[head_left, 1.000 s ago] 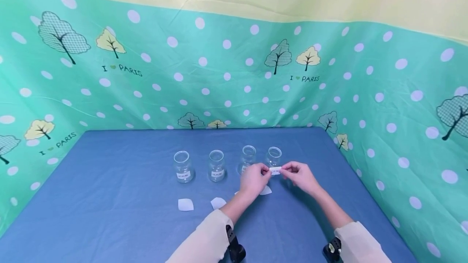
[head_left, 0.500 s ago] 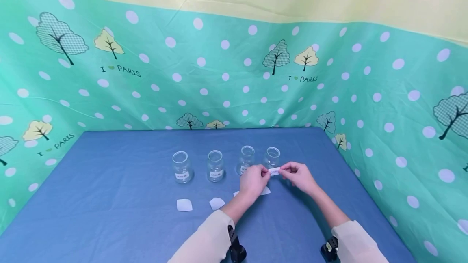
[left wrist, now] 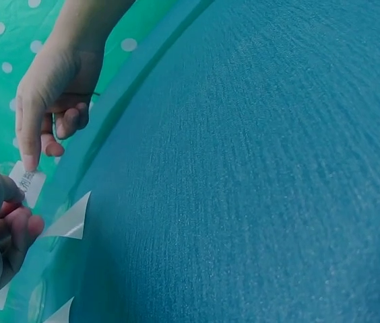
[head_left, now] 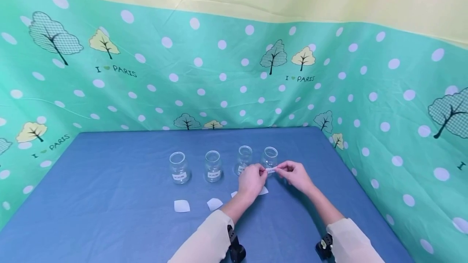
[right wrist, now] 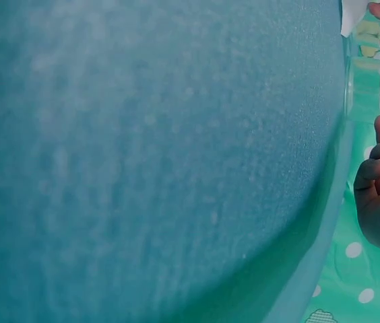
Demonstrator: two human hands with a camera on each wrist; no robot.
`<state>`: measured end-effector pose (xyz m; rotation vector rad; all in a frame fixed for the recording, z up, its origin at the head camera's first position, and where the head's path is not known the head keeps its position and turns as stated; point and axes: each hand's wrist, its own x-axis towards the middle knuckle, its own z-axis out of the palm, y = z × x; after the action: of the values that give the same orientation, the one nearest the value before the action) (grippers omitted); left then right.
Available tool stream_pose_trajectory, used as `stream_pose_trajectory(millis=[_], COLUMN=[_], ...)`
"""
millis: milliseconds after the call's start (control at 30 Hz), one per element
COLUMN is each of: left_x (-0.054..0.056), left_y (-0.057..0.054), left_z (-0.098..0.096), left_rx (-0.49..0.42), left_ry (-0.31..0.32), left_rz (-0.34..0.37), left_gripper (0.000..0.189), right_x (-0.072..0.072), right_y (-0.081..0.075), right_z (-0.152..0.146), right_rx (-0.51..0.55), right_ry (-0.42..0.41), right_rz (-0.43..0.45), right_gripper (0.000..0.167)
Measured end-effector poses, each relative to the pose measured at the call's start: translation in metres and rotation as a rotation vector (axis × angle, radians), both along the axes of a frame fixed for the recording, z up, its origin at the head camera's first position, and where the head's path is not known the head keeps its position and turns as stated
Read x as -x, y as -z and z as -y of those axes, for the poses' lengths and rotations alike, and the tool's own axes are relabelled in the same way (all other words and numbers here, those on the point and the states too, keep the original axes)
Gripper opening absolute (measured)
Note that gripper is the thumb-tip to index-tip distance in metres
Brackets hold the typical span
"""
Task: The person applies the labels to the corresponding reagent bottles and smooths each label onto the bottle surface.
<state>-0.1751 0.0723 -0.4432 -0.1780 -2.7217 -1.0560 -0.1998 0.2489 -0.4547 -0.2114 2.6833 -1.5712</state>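
My left hand [head_left: 251, 180] pinches one end of a small white label [head_left: 271, 170], and my right hand [head_left: 297, 176] pinches its other end. Stretched between the fingertips, the label overlaps the lower front of the rightmost glass jar [head_left: 269, 156] in the head view. Dark handwriting shows on the label [left wrist: 27, 180] in the left wrist view, and also in the right wrist view. Just left of that jar stands another glass jar [head_left: 244, 158], its own label partly hidden by my left hand.
Two more open glass jars, one in the middle [head_left: 213, 162] and one at the left [head_left: 178, 164], bear written labels. White paper pieces lie in front, including a left one [head_left: 181, 205] and a middle one [head_left: 214, 203]; others are partly behind my left arm.
Both hands have brought the label slightly closer to the rightmost jar, and its written face looks narrower and more tilted. The head view has shifted a little. Both hands keep their pinch.
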Motion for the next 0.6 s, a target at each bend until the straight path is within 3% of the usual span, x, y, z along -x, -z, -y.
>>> stream_pose_trajectory(millis=[267,467,600], left_x=[0.001,0.002,0.002], left_y=[0.001,0.004,0.005], left_z=[0.0,0.0,0.0], left_rx=[-0.01,-0.014,-0.006], left_ry=[-0.025,-0.035,-0.034], left_rz=[0.001,0.0,-0.001], left_gripper=[0.016,0.017,0.018], right_x=[-0.003,-0.016,-0.011], right_y=[-0.005,-0.026,-0.018], right_z=[0.003,0.013,0.01], right_rx=[0.001,0.004,-0.03], right_ry=[0.012,0.005,0.038], right_rz=[-0.003,0.003,0.001], right_gripper=[0.021,0.021,0.027])
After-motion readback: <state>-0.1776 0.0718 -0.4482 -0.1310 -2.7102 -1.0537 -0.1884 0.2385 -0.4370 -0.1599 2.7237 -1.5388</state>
